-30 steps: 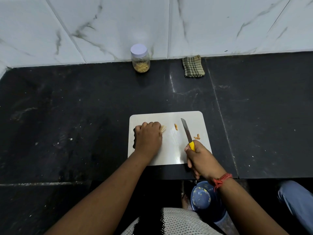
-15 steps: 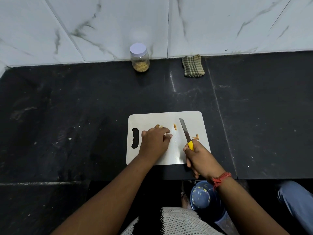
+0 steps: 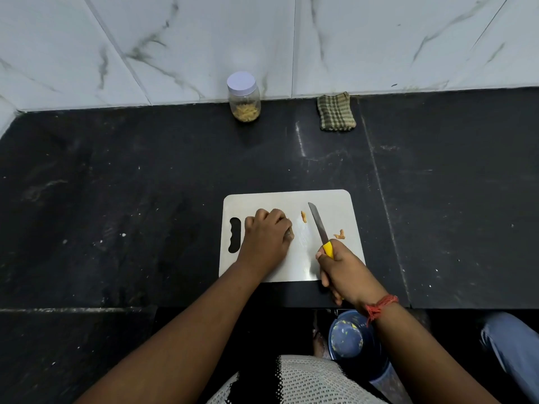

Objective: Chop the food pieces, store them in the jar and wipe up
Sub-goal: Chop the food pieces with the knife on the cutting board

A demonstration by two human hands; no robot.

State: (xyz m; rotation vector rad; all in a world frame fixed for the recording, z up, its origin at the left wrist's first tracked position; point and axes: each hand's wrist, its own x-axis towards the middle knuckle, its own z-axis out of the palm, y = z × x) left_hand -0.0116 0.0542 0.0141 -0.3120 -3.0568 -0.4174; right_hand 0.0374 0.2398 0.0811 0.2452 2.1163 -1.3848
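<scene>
L hand (image 3: 267, 239) rests knuckles-up on the pale rectangular plastic cutting board (image 3: 335, 199), fingers curled down over a small clump of orange food; only a sliver shows at its fingertips, so can't tell if it's pinched or just pinned. R hand (image 3: 347, 272) is clenched round the yellow handle of a small steel-bladed knife (image 3: 319, 225), blade pointing away and slightly left. Key relation: a loose orange food strip (image 3: 304, 216) lies between L fingertips and blade, just left of the blade, long axis roughly parallel to it. Another orange scrap (image 3: 339, 235) sits right of the blade, nearer R hand. Clear lidded jar (image 3: 244, 97) w/ yellow pieces stands well apart by the wall; folded checked cloth (image 3: 336, 112) is to its right.
</scene>
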